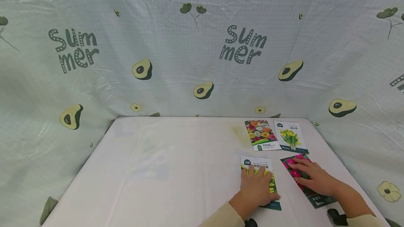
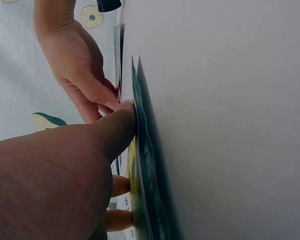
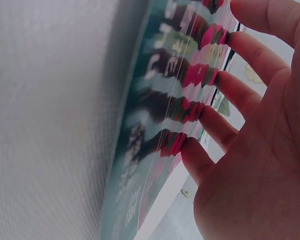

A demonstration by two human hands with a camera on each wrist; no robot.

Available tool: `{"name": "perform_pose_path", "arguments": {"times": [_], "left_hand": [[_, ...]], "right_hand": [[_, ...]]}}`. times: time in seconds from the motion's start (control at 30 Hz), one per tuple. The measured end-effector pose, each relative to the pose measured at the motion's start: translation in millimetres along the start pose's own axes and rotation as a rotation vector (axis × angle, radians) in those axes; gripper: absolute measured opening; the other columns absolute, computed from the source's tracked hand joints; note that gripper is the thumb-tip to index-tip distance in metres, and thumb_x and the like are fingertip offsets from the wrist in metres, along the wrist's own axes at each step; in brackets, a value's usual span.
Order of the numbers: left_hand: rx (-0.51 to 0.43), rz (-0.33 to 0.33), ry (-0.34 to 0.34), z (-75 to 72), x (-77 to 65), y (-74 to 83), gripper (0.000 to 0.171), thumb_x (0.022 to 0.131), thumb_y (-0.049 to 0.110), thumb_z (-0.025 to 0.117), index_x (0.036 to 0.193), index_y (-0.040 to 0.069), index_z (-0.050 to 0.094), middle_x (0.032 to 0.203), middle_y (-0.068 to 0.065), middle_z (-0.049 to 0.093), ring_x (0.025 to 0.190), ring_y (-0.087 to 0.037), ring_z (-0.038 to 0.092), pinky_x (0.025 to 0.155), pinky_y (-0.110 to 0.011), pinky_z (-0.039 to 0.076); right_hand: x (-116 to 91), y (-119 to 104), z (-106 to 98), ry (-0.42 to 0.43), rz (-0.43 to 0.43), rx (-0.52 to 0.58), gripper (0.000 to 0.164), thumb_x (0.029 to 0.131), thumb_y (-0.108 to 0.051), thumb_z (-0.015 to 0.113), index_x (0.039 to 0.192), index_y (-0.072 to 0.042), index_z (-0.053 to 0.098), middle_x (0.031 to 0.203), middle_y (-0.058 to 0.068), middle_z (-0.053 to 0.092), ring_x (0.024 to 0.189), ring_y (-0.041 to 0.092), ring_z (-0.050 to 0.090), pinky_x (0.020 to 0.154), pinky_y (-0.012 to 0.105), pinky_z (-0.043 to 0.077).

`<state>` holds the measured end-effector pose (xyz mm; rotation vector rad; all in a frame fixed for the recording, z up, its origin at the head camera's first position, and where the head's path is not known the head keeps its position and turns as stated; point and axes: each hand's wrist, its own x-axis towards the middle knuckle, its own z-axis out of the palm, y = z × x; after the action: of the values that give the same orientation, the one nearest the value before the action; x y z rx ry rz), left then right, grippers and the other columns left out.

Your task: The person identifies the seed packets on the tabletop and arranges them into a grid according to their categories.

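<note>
My left hand (image 1: 256,189) rests on a flower seed packet (image 1: 264,162) with a white top, yellow blooms and a dark green lower band. Its fingers are spread over the picture, the thumb near the lower right edge. In the left wrist view that thumb touches the packet's green edge (image 2: 149,175). Over to the right, my right hand (image 1: 318,179) lies on a second packet (image 1: 319,200), tilted on the table, with magenta flowers on dark green. The right wrist view shows the fingertips pressing its glossy, reflective face (image 3: 162,95).
Behind the hands lie two more packets: one with multicoloured blooms (image 1: 261,134), its corner close to a white one with yellow flowers (image 1: 291,137). A pale cloth covers the table (image 1: 157,185). A printed curtain (image 1: 170,45) hangs behind and at both sides.
</note>
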<state>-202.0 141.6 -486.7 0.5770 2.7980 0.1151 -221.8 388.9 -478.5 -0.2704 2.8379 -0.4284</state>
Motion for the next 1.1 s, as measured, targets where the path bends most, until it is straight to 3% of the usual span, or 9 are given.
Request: {"name": "perform_pose_path", "arguments": {"times": [0.33,1.1], "left_hand": [[-0.014,-0.022,-0.034,0.1,-5.1,-7.4,0.073,0.081,0.084,0.056,0.145,0.052,0.045,0.159,0.023,0.037,0.151,-0.02,0.035,0.121,-0.051,0.031],[-0.006,-0.007,-0.029,-3.0,-17.4,-31.4,0.073,0.083,0.083,0.056,0.147,0.049,0.043,0.161,0.02,0.035,0.15,-0.023,0.034,0.121,-0.051,0.03]], "right_hand": [[-0.8,0.3,0.6,-0.009,0.023,-0.01,0.062,0.092,-0.044,0.073,0.145,-0.017,0.057,0.154,0.025,0.039,0.129,0.055,0.037,0.092,0.075,0.045],[-0.5,-5.2,1.2,0.024,0.012,-0.043,0.062,0.091,-0.043,0.073,0.144,-0.016,0.058,0.151,0.025,0.043,0.13,0.056,0.036,0.094,0.078,0.041]]}}
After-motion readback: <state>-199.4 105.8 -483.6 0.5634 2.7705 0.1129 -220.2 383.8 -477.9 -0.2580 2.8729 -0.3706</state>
